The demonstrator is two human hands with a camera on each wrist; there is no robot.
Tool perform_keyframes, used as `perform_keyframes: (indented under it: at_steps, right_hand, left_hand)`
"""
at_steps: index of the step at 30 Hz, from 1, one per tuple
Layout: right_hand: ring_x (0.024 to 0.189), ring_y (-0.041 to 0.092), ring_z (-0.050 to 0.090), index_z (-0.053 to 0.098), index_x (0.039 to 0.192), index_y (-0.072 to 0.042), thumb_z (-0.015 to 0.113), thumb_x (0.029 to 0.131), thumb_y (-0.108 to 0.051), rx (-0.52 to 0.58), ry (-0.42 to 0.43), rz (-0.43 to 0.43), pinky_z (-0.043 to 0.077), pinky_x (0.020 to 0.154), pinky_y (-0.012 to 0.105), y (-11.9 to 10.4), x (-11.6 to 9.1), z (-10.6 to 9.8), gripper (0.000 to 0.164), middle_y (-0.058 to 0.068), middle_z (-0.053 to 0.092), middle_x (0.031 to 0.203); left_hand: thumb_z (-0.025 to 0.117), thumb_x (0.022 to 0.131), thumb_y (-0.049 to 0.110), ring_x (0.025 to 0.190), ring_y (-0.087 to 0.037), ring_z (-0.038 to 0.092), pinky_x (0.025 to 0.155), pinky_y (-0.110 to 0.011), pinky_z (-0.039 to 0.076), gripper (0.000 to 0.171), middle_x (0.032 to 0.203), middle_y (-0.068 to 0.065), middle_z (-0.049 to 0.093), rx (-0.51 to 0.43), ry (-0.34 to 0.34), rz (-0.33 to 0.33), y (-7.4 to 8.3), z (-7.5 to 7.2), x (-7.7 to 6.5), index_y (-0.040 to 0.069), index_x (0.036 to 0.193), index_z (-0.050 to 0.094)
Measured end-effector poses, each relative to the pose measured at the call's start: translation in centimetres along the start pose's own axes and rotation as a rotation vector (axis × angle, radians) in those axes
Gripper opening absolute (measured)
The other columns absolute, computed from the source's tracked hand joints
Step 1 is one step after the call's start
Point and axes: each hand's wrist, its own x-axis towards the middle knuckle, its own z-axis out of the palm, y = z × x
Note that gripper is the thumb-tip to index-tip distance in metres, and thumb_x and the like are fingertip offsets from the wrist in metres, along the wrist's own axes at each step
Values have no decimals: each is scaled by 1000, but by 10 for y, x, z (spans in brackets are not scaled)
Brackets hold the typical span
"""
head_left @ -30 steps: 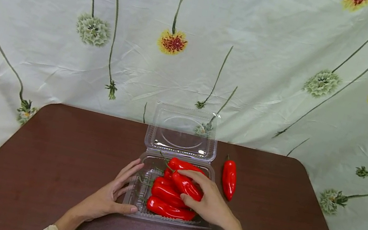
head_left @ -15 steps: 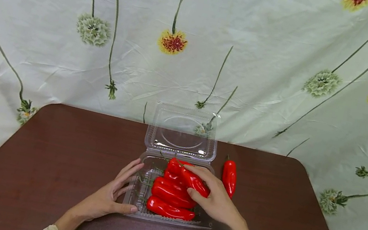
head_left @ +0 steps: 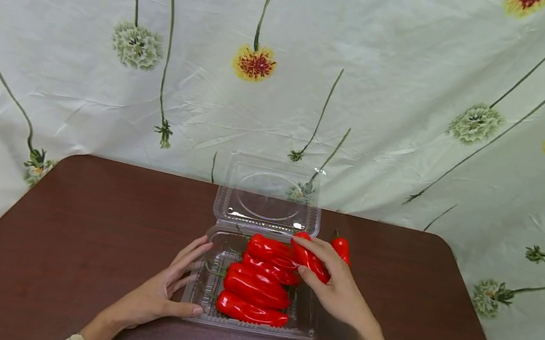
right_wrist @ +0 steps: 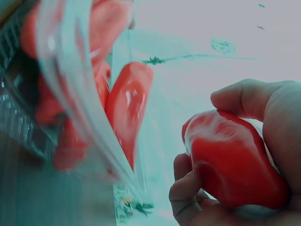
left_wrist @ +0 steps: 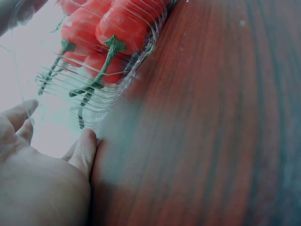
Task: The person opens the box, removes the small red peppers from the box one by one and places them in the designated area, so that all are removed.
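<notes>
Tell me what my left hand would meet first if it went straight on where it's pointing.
Your left hand would likely meet the left wall of the clear container first; it looks right beside it, though actual contact is unclear. Red peppers lie inside, beyond that wall.

A brown wood-grained table [head_left: 132,218] carries an open clear container [head_left: 303,315] and, to its right, a red pepper [head_left: 341,247].

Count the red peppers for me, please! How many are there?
6 that I can see: four peppers in the clear box, one pepper in the right hand, another pepper on the table beside the box. Some may be hidden underneath.
</notes>
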Motion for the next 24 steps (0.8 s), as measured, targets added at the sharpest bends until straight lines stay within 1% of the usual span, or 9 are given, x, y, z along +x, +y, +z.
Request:
perform_keyframes:
  at_steps: [2, 7, 9, 15, 19, 24]
  right_hand:
    - [135, 28, 46, 54, 144, -23, 70, 92, -6, -1, 12, 29, 49, 100, 53, 2, -1, -4, 57, 3, 53, 144]
    - [130, 31, 48, 54, 143, -25, 70, 93, -8, 20, 40, 95, 55, 89, 41, 6, -3, -15, 55, 6, 50, 144]
    - [129, 32, 48, 55, 143, -25, 70, 92, -8, 24, 55, 116, 56, 88, 39, 9, -3, -18, 55, 7, 49, 144]
    - [126, 32, 48, 54, 143, -23, 70, 93, -6, 23, 97, 156, 56, 86, 35, 17, -3, -26, 55, 9, 46, 145]
    - [125, 30, 49, 54, 142, -21, 67, 94, -3, 44, 123, 174, 55, 89, 29, 22, -4, -32, 53, 9, 45, 146]
    - [124, 33, 50, 53, 144, -17, 62, 97, -1, 54, 146, 188, 53, 89, 25, 29, -6, -39, 50, 13, 43, 147]
  left_hand:
    - [73, 88, -3, 146, -53, 8, 109, -9, 29, 100, 168, -3, -11, -4, -3, 3, 0, 0, 0, 12, 162, 9]
    - [72, 88, -3, 147, -52, 8, 109, -9, 29, 99, 168, -2, -10, -14, -4, -1, -1, 0, 0, 13, 162, 9]
    - [72, 88, -3, 147, -52, 8, 109, -9, 29, 99, 169, -1, -10, -15, -4, -4, -1, 0, 0, 13, 162, 9]
    - [73, 87, -3, 147, -52, 8, 109, -9, 29, 100, 169, -2, -10, -17, -1, -3, -1, 0, 0, 13, 162, 9]
    - [73, 87, -3, 146, -53, 9, 109, -10, 30, 100, 169, -3, -10, -13, -1, 2, -1, 0, 0, 13, 162, 9]
    - [73, 87, -3, 146, -53, 9, 109, -10, 30, 100, 168, -3, -10, -13, -2, 8, -1, 0, 0, 12, 162, 9]
